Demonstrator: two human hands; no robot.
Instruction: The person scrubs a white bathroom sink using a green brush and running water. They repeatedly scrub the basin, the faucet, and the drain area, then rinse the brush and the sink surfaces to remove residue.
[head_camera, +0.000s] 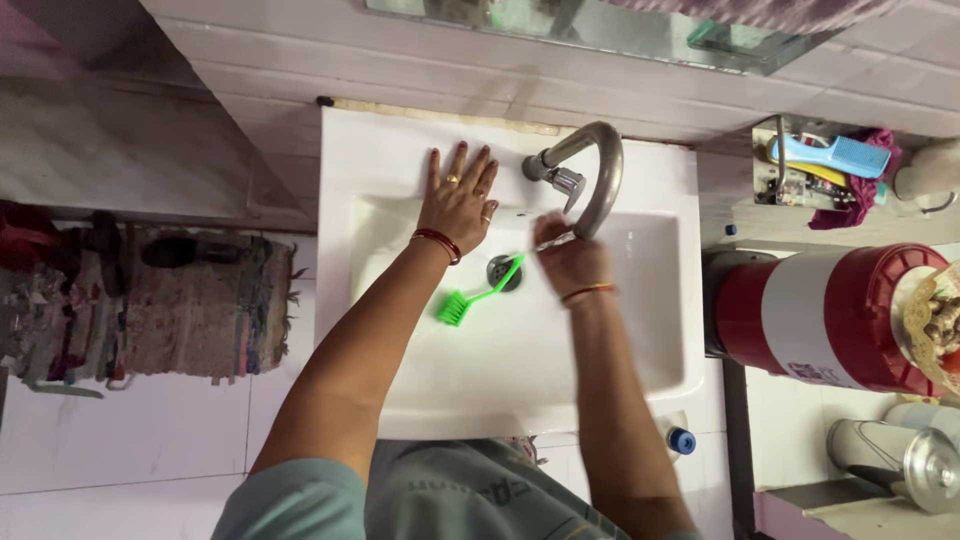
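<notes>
White tiled walls surround a white wash basin (400, 390), the landmark for all that follows. Left hand (458, 203) lies flat on the basin's back ledge, fingers spread apart, holding nothing, 1 red bangle at the wrist. Right hand (568, 262) is over the bowl beside the curved steel tap (598, 175), fingers closed around the handle end of a green dish brush (476, 295); the brush slants across the drain (502, 272), its bristle head low in the bowl. Right of the basin stands a red cylindrical container (835, 315) with a broad white label band around its middle. Behind it, a small rack holds a blue comb (835, 155). At the basin's front right corner sits a blue-capped bottle (680, 438).
</notes>
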